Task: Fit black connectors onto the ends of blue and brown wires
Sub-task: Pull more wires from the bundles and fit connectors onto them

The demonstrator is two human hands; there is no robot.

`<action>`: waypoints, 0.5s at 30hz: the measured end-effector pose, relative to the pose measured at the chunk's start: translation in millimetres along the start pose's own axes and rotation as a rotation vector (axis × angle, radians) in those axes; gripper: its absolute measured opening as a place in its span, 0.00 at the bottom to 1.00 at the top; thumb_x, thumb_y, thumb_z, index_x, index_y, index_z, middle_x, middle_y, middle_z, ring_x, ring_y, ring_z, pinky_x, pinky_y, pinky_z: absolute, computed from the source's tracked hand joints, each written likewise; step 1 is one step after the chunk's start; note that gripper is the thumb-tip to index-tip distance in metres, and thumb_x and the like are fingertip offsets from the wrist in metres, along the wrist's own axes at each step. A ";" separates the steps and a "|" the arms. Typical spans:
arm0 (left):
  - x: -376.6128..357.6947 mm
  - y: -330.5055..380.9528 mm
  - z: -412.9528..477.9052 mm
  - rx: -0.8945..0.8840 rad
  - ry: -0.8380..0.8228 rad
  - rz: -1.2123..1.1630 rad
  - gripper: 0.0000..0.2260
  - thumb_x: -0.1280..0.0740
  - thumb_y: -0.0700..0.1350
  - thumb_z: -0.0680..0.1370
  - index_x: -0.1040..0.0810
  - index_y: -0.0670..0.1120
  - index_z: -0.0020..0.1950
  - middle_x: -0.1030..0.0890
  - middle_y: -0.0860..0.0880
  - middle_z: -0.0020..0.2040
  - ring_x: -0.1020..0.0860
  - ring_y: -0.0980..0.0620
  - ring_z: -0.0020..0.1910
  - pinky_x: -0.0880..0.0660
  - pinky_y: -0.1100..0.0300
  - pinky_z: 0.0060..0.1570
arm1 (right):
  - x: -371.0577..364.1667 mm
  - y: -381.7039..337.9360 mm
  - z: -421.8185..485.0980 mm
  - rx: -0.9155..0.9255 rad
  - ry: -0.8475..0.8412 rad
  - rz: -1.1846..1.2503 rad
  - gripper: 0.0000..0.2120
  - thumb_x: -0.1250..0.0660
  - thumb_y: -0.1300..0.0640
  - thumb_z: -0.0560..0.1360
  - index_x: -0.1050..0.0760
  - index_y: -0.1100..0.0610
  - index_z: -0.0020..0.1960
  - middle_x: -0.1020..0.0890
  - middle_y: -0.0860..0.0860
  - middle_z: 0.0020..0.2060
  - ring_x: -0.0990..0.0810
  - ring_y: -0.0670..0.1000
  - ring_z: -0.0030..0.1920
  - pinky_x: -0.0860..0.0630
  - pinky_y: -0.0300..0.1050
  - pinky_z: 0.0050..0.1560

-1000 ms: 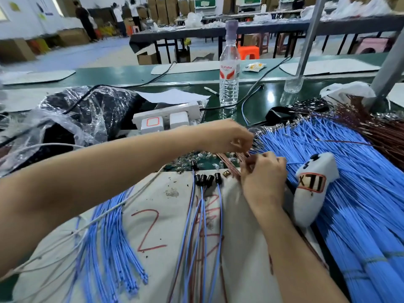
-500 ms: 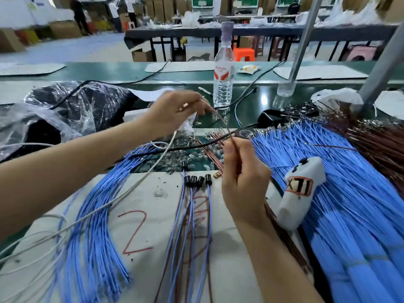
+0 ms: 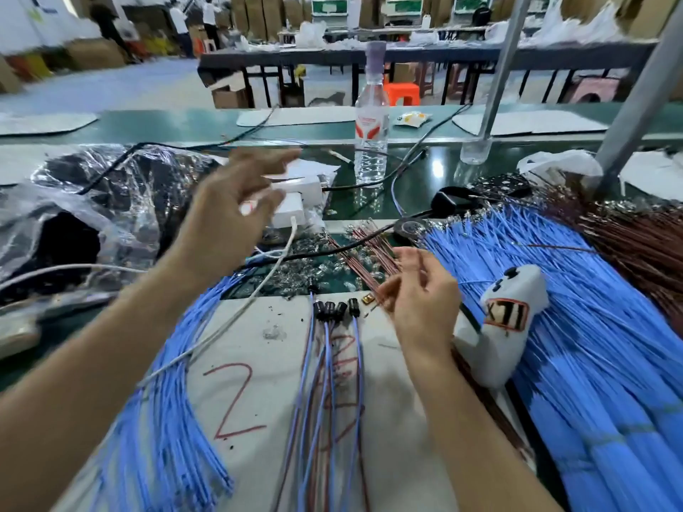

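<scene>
A row of black connectors [image 3: 334,310] lies at the far edge of a grey mat [image 3: 258,364], each fitted on blue and brown wires [image 3: 325,393] that run back across the mat toward the person; just right of the row sits a small gold piece [image 3: 368,299]; the right hand [image 3: 417,293] hovers just beside it, fingers curled, thumb and forefinger pinched together on a thin brown wire [image 3: 374,307] whose tip points down at the mat; beyond that hand a loose sheaf [image 3: 369,249] of brown wires lies over a scatter of shiny terminals [image 3: 314,267]; the left hand [image 3: 233,219] is raised well apart from the connectors, blurred, its fingers spread and gripping nothing; under its forearm a white cable [image 3: 236,319] crosses a fan of blue wires [image 3: 166,419] and the mat's corner; a red "2" [image 3: 233,400] is drawn on the mat; right of the right wrist a white handset [image 3: 506,327] marked "XTI" rests on a big blue bundle [image 3: 573,327], with a brown bundle [image 3: 635,245] beyond it; farther back a water bottle [image 3: 371,123] stands upright on the green bench [image 3: 184,123]; a crumpled clear bag [image 3: 92,201] lies at the left.
</scene>
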State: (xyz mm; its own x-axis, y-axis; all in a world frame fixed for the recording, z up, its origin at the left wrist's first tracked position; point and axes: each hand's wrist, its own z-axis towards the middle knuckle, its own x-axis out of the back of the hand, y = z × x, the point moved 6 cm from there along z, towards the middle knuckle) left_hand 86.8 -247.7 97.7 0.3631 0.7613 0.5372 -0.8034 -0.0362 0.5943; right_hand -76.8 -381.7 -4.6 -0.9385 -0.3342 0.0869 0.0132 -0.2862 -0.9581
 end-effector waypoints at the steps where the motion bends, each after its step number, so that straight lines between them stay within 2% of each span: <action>1: -5.3 0.5 -19.9 0.028 -0.044 -0.066 0.23 0.36 0.31 0.77 0.28 0.55 0.65 0.24 0.47 0.61 0.22 0.58 0.56 0.28 0.68 0.59 | 2.0 4.6 0.8 -0.065 0.018 0.068 0.12 0.42 0.54 0.82 0.23 0.50 0.44 0.20 0.50 0.25 0.24 0.46 0.24 0.26 0.41 0.27; 3: -7.8 -2.7 -61.2 0.077 -0.148 -0.132 0.22 0.37 0.28 0.77 0.25 0.51 0.62 0.21 0.47 0.57 0.19 0.56 0.52 0.28 0.70 0.54 | 5.6 12.0 1.0 -0.158 0.040 0.160 0.13 0.42 0.56 0.82 0.23 0.51 0.42 0.21 0.49 0.24 0.26 0.44 0.22 0.29 0.37 0.24; 5: 3.8 -10.0 -100.5 0.080 -0.287 -0.053 0.17 0.34 0.31 0.76 0.20 0.50 0.58 0.17 0.53 0.49 0.18 0.58 0.44 0.27 0.73 0.47 | 3.9 15.6 0.8 -0.200 0.033 0.218 0.13 0.43 0.57 0.82 0.23 0.53 0.43 0.21 0.49 0.23 0.27 0.43 0.21 0.31 0.35 0.22; 7: 22.4 -24.1 -129.2 0.129 -0.394 0.033 0.13 0.33 0.38 0.75 0.17 0.54 0.51 0.17 0.57 0.44 0.18 0.59 0.40 0.25 0.70 0.42 | 1.2 14.8 -0.9 -0.210 -0.003 0.259 0.13 0.43 0.57 0.82 0.23 0.56 0.44 0.20 0.50 0.24 0.27 0.44 0.21 0.31 0.35 0.21; 8: 36.2 -35.9 -138.1 0.197 -0.394 0.078 0.12 0.32 0.39 0.74 0.16 0.56 0.49 0.16 0.57 0.43 0.19 0.59 0.40 0.25 0.67 0.41 | -3.0 13.3 -2.4 -0.212 -0.034 0.278 0.13 0.43 0.57 0.82 0.24 0.56 0.44 0.20 0.51 0.24 0.27 0.45 0.21 0.31 0.36 0.21; 10: 66.8 -67.2 -150.1 0.339 -0.309 0.216 0.14 0.30 0.36 0.75 0.16 0.56 0.48 0.17 0.55 0.43 0.21 0.58 0.41 0.27 0.66 0.40 | -12.9 11.8 -6.6 -0.215 -0.098 0.291 0.12 0.44 0.58 0.82 0.25 0.58 0.44 0.20 0.52 0.24 0.27 0.47 0.22 0.31 0.38 0.21; 14: 107.4 -117.5 -142.9 0.541 -0.110 0.516 0.13 0.34 0.35 0.77 0.19 0.47 0.59 0.21 0.50 0.47 0.26 0.59 0.37 0.33 0.65 0.35 | -25.2 9.7 -17.0 -0.214 -0.201 0.238 0.12 0.44 0.57 0.82 0.25 0.59 0.46 0.19 0.52 0.26 0.26 0.48 0.24 0.28 0.40 0.25; 15: 113.3 -127.3 -133.6 0.579 -0.039 0.545 0.14 0.35 0.34 0.77 0.19 0.45 0.60 0.20 0.46 0.49 0.23 0.53 0.38 0.29 0.61 0.37 | -25.9 9.2 -18.8 -0.211 -0.212 0.225 0.12 0.44 0.57 0.82 0.25 0.59 0.46 0.19 0.52 0.27 0.25 0.48 0.24 0.27 0.40 0.25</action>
State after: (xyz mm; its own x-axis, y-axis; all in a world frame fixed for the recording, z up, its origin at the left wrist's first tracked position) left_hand 167.2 -70.3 3.1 0.0144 0.5162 0.8563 -0.5034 -0.7362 0.4523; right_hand -58.9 -358.7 -20.7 -0.8275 -0.5527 -0.0992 0.1192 -0.0003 -0.9929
